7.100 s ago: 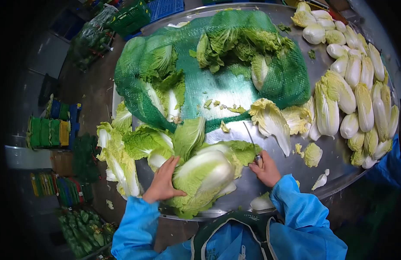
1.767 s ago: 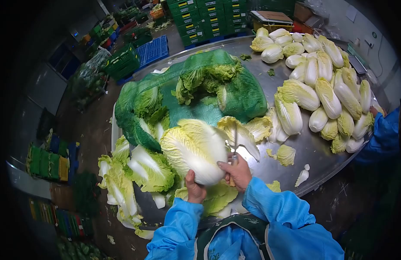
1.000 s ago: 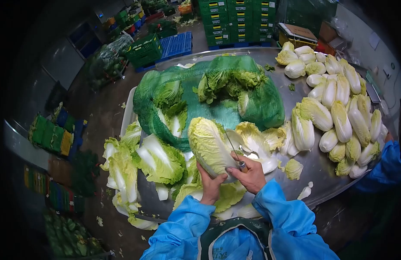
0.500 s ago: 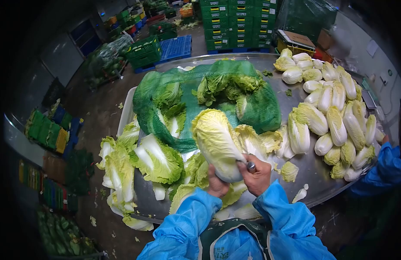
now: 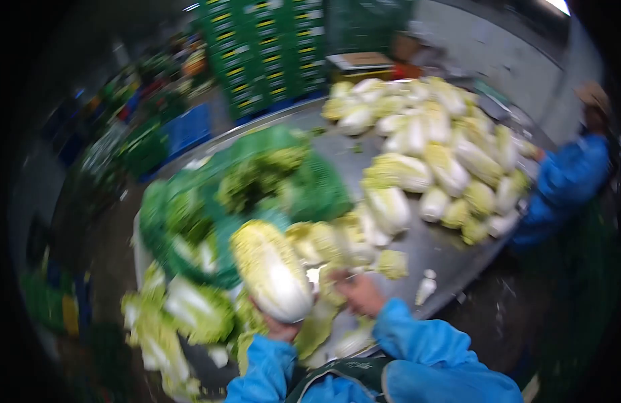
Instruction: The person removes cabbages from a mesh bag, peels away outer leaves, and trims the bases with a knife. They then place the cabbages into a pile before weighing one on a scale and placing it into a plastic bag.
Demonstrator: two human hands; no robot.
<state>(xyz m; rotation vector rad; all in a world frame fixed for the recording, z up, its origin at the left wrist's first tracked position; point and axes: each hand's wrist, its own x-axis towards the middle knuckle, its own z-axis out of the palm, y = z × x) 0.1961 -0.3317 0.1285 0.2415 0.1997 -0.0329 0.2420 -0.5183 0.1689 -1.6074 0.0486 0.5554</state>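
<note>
My left hand is closed under the base of a napa cabbage, a trimmed head with a yellow leafy top and a white base, tilted up and to the left. To the right of it, apart from the cabbage, is my right hand, blurred, with its fingers curled around a knife handle that is hard to see here. Outer leaves lie on the left of the table and beneath the cabbage. Behind it spreads a green net bag with leafy cabbages inside.
A large pile of napa cabbages covers the right of the metal table. A co-worker in a blue sleeve stands at its right end. Stacked green crates and a blue pallet stand beyond the table.
The view has swung to the right, bringing the co-worker further in. My right hand has come away from the cabbage base, while my left hand still holds the cabbage, now turned more upright.
</note>
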